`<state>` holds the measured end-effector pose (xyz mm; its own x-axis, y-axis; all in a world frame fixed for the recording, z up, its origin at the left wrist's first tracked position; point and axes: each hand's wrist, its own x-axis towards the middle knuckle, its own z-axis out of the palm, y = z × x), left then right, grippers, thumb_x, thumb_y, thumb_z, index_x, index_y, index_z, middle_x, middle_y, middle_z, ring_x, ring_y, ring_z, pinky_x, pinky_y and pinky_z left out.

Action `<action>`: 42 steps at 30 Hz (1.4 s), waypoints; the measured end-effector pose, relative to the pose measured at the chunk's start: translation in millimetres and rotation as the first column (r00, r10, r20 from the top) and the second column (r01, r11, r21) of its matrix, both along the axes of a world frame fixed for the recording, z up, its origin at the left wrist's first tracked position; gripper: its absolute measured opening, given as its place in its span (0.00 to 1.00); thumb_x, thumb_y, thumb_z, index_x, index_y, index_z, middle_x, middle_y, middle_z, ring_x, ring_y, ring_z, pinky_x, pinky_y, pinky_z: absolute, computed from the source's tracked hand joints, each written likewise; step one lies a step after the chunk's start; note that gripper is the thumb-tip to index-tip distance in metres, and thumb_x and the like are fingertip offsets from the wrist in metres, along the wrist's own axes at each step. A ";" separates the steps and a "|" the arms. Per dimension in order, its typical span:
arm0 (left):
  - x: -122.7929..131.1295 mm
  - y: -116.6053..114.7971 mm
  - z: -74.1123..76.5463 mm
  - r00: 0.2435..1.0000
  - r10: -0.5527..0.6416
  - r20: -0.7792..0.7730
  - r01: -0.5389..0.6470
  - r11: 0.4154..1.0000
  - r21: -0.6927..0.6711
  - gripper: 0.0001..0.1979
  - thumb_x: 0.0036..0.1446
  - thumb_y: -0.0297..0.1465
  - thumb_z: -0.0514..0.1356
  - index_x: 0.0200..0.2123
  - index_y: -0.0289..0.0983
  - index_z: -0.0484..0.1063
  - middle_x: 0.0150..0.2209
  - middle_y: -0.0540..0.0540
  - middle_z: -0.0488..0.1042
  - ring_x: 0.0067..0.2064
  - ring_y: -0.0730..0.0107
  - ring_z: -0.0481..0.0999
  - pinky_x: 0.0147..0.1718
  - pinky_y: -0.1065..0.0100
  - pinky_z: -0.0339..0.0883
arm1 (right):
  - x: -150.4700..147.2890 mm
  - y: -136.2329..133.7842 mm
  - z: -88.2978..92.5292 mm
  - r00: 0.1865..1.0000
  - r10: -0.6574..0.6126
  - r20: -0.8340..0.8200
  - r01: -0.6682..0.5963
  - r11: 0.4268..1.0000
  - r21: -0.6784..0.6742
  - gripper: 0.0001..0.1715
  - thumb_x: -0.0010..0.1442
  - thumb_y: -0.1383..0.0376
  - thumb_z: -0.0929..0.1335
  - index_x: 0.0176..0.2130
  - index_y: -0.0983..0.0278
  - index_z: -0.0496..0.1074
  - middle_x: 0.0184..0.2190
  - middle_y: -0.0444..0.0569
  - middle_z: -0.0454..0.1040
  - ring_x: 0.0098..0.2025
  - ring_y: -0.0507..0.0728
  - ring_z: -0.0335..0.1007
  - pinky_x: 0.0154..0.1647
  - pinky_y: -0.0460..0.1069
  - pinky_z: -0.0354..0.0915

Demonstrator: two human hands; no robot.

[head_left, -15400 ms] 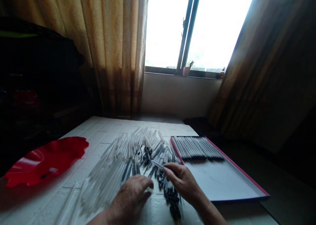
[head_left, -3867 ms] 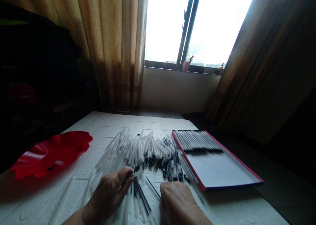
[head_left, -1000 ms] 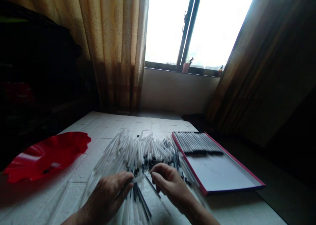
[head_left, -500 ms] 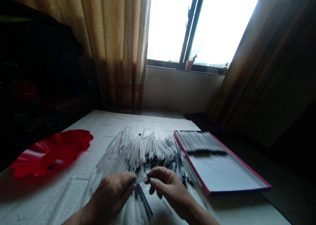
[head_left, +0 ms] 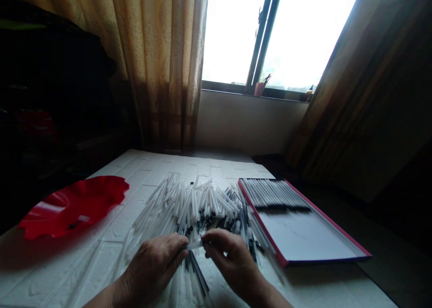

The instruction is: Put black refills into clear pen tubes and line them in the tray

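Observation:
My left hand (head_left: 155,260) is closed around a translucent white pen barrel (head_left: 194,245), whose end sticks out to the right between thumb and forefinger. At that end my right hand (head_left: 232,256) pinches with thumb and forefinger; a small dark pen part shows at its fingertips, mostly hidden. Just beyond both hands lies a heap of white pen barrels (head_left: 192,202), with black pen parts (head_left: 211,220) in its middle. Dark thin refills (head_left: 199,274) lie below the hands.
On the right, a pink-edged shallow box (head_left: 310,240) holds a row of pens (head_left: 278,194) along its far side. A red wavy-rimmed bowl (head_left: 72,204) stands on the left of the white brick-patterned table (head_left: 135,168). Behind are a window (head_left: 232,33) and curtains (head_left: 158,51).
My right fingers have shifted slightly and curled in closer at the barrel's end, covering the dark part more. My left hand stays nearly still, and the view has tilted a little.

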<state>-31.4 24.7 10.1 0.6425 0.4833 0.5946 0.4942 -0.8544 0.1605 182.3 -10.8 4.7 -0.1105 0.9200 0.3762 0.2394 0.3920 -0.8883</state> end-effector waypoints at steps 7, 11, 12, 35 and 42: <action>-2.1 0.9 -4.3 0.999 0.000 -0.032 -0.001 0.999 -0.053 0.13 0.71 0.35 0.45 0.43 0.42 0.68 0.32 0.49 0.78 0.32 0.65 0.81 0.30 0.70 0.73 | 1.4 -1.5 10.2 0.961 -0.100 0.259 0.024 0.959 0.283 0.09 0.61 0.70 0.66 0.36 0.66 0.77 0.29 0.52 0.79 0.30 0.55 0.75 0.33 0.46 0.68; -2.2 -0.3 -4.7 1.000 0.007 -0.025 -0.008 0.999 -0.036 0.14 0.72 0.36 0.44 0.44 0.42 0.69 0.32 0.49 0.78 0.32 0.65 0.81 0.30 0.69 0.72 | 1.4 -1.1 10.4 0.951 -0.114 0.286 0.023 0.953 0.301 0.09 0.62 0.70 0.66 0.36 0.67 0.77 0.29 0.51 0.79 0.29 0.54 0.75 0.32 0.45 0.68; -2.0 -0.5 -4.6 1.000 0.004 -0.023 -0.005 0.999 -0.032 0.15 0.72 0.36 0.44 0.44 0.41 0.69 0.32 0.49 0.78 0.32 0.65 0.81 0.30 0.69 0.72 | 1.7 -1.1 10.1 0.950 -0.116 0.290 0.022 0.951 0.309 0.09 0.62 0.69 0.66 0.36 0.67 0.77 0.28 0.51 0.79 0.28 0.54 0.75 0.32 0.45 0.68; 3.1 -4.0 -10.3 0.999 -0.033 0.035 0.034 0.999 -0.032 0.14 0.72 0.36 0.45 0.43 0.41 0.69 0.32 0.49 0.78 0.31 0.68 0.81 0.30 0.72 0.71 | -1.6 -0.2 -3.4 0.755 -0.294 0.586 0.081 0.929 0.362 0.37 0.74 0.55 0.49 0.21 0.62 0.65 0.16 0.44 0.70 0.19 0.50 0.68 0.24 0.45 0.52; -0.7 0.8 -11.8 1.000 -0.028 -0.012 0.027 0.999 -0.036 0.11 0.71 0.34 0.47 0.42 0.41 0.69 0.32 0.49 0.77 0.31 0.68 0.80 0.30 0.73 0.71 | 2.1 5.7 -10.2 0.829 -0.278 0.485 0.070 0.913 0.402 0.36 0.72 0.49 0.48 0.26 0.61 0.69 0.19 0.44 0.73 0.20 0.51 0.70 0.23 0.43 0.58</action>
